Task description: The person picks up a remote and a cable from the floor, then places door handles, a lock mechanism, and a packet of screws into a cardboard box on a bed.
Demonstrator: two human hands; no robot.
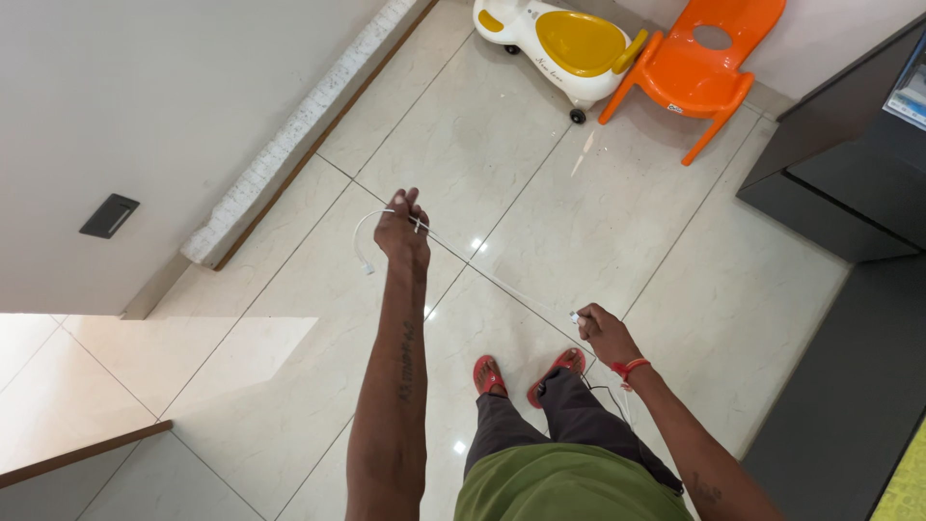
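Note:
A thin white cable [502, 280] runs taut between my two hands above the tiled floor. My left hand [402, 232] is stretched forward and closed around one end, where a loop of the cable with a small plug [367, 268] hangs to its left. My right hand [600, 331], with a red band on the wrist, pinches the cable lower and nearer to my body. More cable, dark and white, hangs down beside my right forearm [612, 396]. My feet in red sandals [529, 374] stand below the hands.
A white wall with a dark switch plate [109, 215] and a speckled skirting [299, 130] runs along the left. A yellow-and-white ride-on toy [564, 46] and an orange plastic chair [702, 68] stand at the far wall. Dark cabinets [849, 174] line the right side.

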